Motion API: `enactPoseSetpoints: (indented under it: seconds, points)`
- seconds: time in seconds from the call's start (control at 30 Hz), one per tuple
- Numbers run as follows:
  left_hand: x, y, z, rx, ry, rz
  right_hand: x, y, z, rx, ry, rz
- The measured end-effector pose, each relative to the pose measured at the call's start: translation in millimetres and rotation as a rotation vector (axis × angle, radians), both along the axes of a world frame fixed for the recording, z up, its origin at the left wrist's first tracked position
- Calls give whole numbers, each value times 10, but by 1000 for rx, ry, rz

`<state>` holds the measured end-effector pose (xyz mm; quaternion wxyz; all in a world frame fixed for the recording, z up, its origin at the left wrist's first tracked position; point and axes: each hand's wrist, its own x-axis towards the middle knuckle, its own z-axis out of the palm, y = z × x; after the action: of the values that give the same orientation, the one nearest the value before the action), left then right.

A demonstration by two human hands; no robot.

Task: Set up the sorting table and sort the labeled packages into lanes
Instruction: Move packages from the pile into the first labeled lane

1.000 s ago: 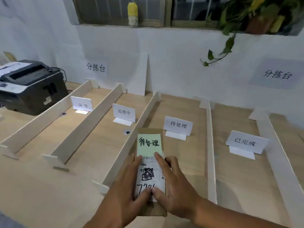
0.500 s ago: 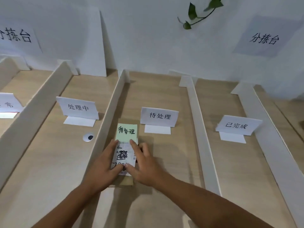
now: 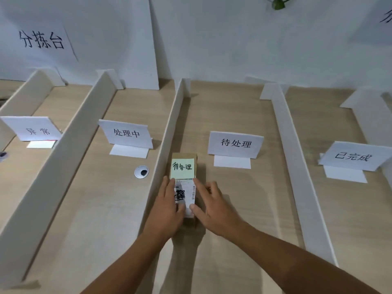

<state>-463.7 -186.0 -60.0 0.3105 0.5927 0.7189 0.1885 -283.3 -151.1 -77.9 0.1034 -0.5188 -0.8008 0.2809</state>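
The small brown cardboard package with the green sticky note and white shipping label (image 3: pixel 184 177) has moved. A second ago I held it out at the near end of the lanes. Now it lies well inside the third lane on the pale wood-grain surface (image 3: pixel 254 219), tight beside the white foam-board divider (image 3: pixel 169 141) and just short of the white folded paper sign (image 3: pixel 235 143). The handwriting on the note matches that sign, so I judge this package is sorted where it belongs. My left hand (image 3: pixel 167 206) and right hand (image 3: pixel 214 204) stay on it, set a little apart. Their fingers run straight along its two long edges and both thumbs press on the label. What seems left is to let go and draw back without nudging the divider.
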Motion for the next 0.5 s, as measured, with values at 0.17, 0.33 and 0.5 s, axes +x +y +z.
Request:
enactPoseSetpoints:
  seconds: [0.17, 0.33, 0.5]
  points:
    - [316, -356, 632, 80, 97, -119, 757, -509, 792, 117, -62, -40]
    - [1540, -479, 1142, 237, 30, -380, 2137, -1463, 1675, 288, -161, -290]
    - [3269, -1158, 1745, 358, -151, -667, 3602, -2879, 2367, 362, -247, -616]
